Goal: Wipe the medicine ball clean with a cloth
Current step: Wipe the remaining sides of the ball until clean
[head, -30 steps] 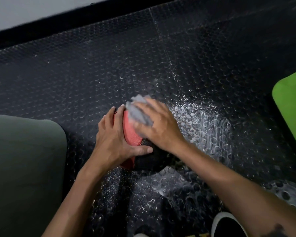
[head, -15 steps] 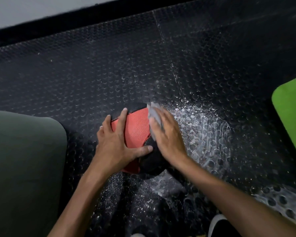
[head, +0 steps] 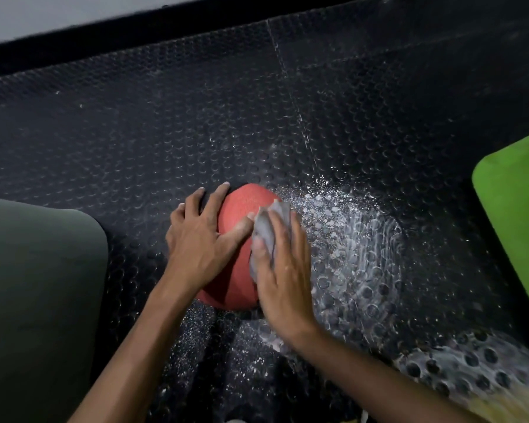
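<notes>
1. The medicine ball (head: 237, 239) sits on the black studded rubber floor (head: 135, 132), low in the middle of the view, between the two hands. Its upper face, which is what shows, is red and textured.
2. The left hand (head: 199, 239) lies on the ball's left side with fingers spread and fairly straight; the thumb reaches across the red surface toward the cloth. It presses and steadies the ball and does not clasp it.
3. The right hand (head: 280, 270) lies flat on the ball's right side, fingers straight and close together, pressing a grey cloth (head: 264, 232) against the surface. The cloth bunches up past the fingertips, and its edge touches or nearly touches the left thumb.
4. White specks and swirled smears (head: 348, 239) cover the floor just right of the ball and below it.
5. A dark olive mat (head: 37, 285) lies to the left and a bright green mat (head: 516, 215) at the right edge, both apart from the ball.
6. Progress, as a judgement: wiping is under way. The exposed red area looks free of white residue, but the right side under the hand and the underside are hidden, so those still need checking and probably wiping, which means turning the ball.
</notes>
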